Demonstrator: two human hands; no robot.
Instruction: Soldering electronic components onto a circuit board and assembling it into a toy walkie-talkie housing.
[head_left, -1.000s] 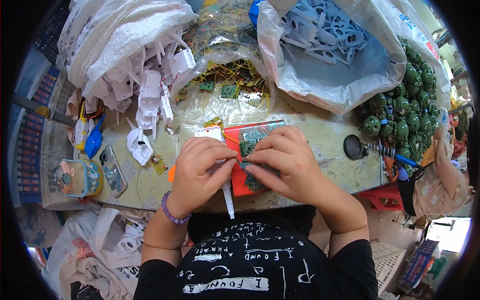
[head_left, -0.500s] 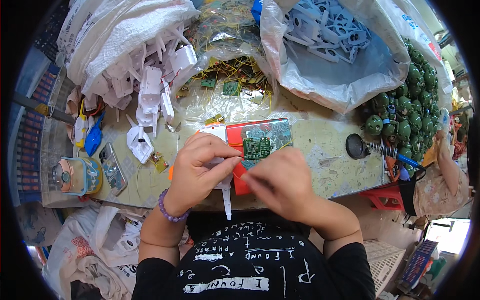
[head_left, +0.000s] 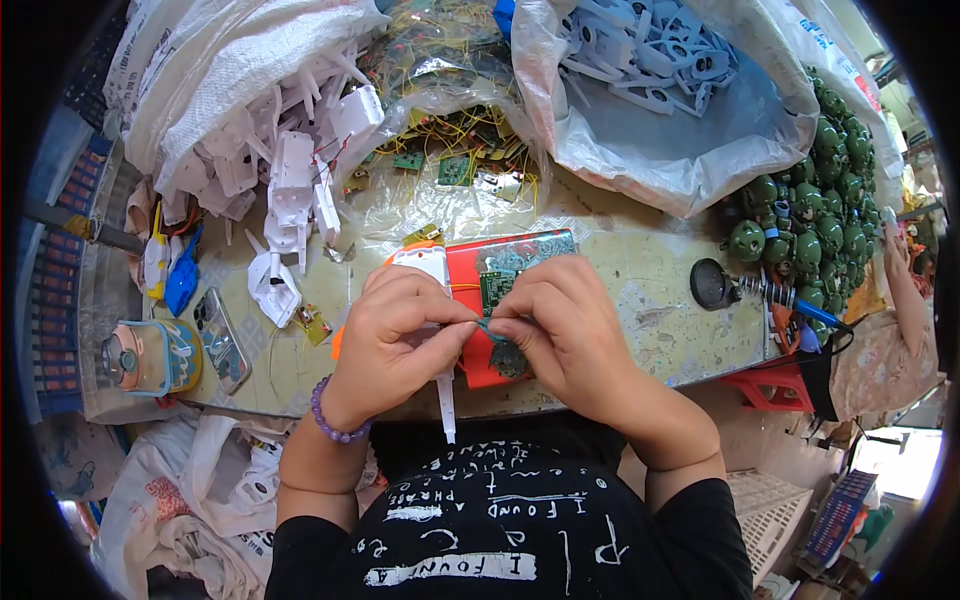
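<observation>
My left hand and my right hand meet fingertip to fingertip over the middle of the table. Each is closed in a pinch, apparently on thin wire, mostly hidden by the fingers. Under my left hand lies a white plastic housing with a narrow white stem pointing towards me. A green circuit board rests on a flat red box, partly covered by my right hand. Yellow wire runs between the housing and the board.
White plastic housings spill from a sack at back left. Wired circuit boards lie in a clear bag. A sack holds pale plastic parts. Green round parts pile up at right, beside a soldering iron. A phone lies left.
My right hand has moved from a blurred position right of the board to meet my left fingertips, and its fingers are now pinched. The left hand keeps its pinch. The whole view has shifted slightly.
</observation>
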